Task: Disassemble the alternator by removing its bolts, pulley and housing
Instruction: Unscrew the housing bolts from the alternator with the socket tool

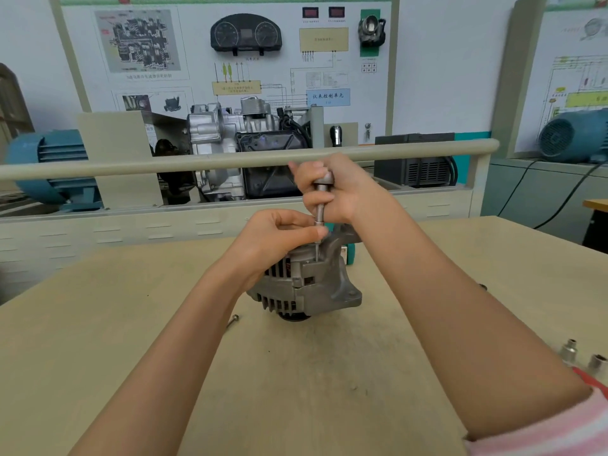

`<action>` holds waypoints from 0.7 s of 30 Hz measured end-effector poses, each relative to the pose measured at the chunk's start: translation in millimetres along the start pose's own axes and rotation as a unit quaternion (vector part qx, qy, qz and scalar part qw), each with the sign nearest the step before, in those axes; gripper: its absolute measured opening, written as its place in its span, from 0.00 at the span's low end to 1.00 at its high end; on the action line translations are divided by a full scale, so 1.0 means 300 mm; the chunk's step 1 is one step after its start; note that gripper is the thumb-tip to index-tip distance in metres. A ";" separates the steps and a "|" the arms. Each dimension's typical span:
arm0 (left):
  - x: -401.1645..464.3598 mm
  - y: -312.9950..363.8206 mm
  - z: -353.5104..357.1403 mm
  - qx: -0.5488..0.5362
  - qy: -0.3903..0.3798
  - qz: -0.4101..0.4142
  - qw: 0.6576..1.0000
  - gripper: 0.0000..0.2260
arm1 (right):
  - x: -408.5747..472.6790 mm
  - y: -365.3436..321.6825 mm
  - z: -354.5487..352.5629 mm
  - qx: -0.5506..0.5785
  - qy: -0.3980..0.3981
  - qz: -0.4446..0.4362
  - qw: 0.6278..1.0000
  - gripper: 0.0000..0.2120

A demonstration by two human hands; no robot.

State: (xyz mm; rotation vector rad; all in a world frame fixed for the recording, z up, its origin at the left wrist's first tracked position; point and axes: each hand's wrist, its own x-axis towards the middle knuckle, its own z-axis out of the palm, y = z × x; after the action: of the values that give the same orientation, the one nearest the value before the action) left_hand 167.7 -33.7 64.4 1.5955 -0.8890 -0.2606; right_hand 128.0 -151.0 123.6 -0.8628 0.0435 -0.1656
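Observation:
A grey metal alternator [309, 287] stands on the wooden table [131, 340], pulley end down. A metal socket driver [319, 205] stands upright over a long bolt [316, 251] that sticks up from the housing. My right hand [332, 192] grips the driver's upper shaft and head. My left hand [279, 235] rests on top of the alternator and pinches the driver's lower end between thumb and fingers. A loose bolt [232, 320] lies on the table left of the alternator.
Two metal sockets [584, 357] and a red tool part sit at the table's right edge. A teal object [350, 253] lies behind the alternator. Beyond the table stand a rail [131, 166], a gearbox display [250, 146] and blue motors.

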 end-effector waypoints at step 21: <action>0.002 -0.002 -0.013 0.008 -0.013 0.000 1.000 0.02 | 0.013 0.013 0.018 -0.009 -0.028 0.018 0.999 0.11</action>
State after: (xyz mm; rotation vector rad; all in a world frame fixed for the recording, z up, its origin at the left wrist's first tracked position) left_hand 170.8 -31.0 65.0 1.6102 -0.9138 -0.2743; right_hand 132.7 -145.2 124.2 -0.8842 0.0085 -0.1063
